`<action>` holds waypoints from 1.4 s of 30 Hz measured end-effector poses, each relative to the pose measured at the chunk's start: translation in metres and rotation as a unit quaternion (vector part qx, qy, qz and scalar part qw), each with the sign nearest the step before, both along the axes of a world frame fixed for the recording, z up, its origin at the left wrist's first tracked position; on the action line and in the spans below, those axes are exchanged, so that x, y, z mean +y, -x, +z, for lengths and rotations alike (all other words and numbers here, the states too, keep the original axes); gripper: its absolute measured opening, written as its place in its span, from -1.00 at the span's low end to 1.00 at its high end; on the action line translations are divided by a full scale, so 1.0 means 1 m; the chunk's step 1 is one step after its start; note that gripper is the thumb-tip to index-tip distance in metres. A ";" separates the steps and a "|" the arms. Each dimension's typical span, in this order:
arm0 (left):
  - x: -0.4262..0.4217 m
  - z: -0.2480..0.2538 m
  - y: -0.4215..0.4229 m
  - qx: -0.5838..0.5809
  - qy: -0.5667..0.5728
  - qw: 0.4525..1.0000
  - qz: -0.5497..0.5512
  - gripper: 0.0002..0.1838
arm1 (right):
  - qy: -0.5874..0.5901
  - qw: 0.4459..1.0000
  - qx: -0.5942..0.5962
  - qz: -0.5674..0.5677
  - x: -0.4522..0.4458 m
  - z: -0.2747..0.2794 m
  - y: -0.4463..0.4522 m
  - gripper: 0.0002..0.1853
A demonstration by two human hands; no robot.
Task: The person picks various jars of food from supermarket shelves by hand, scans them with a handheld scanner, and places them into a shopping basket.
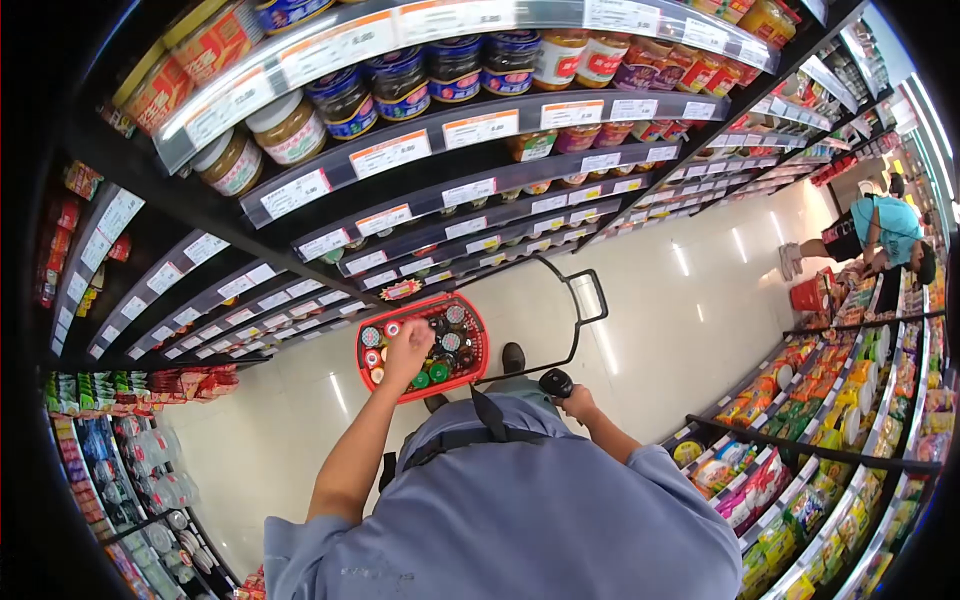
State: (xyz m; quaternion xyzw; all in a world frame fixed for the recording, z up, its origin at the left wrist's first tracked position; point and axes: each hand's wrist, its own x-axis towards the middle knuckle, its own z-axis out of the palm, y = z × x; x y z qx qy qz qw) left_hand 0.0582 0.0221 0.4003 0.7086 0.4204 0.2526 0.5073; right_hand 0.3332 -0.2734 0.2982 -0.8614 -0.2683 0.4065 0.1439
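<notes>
A red shopping basket (483, 345) stands in front of me, filled with several jars (452, 341) whose lids are mostly dark or pale, a few green. My left hand (408, 350) is over the basket with its fingers curled closed; what they hold, if anything, is hidden. My right hand (577, 402) grips a black handheld scanner (556, 381) beside my waist, to the right of the basket. The basket's long black handle (574, 345) stretches out to the right, away from my hands.
Shelves of jars (400, 85) with price labels rise ahead. Packaged food shelves (800, 440) line the right side, and plastic containers (160, 470) stand at lower left. Another person (885, 232) bends near a red basket (808, 295) farther along the aisle's pale floor (690, 250).
</notes>
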 end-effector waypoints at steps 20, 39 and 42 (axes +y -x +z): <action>0.103 0.197 -0.363 -0.033 -0.319 0.925 0.202 -0.30 | 0.040 0.987 0.118 -0.104 -0.032 0.022 -0.161 -0.65; 0.116 0.170 -0.351 -0.118 -0.275 0.906 0.300 -0.57 | -0.021 0.979 0.155 -0.132 -0.033 0.012 -0.205 -0.70; 0.123 0.172 -0.338 -0.089 -0.282 0.910 0.291 -0.60 | -0.018 0.975 0.170 -0.145 -0.034 0.022 -0.199 -0.72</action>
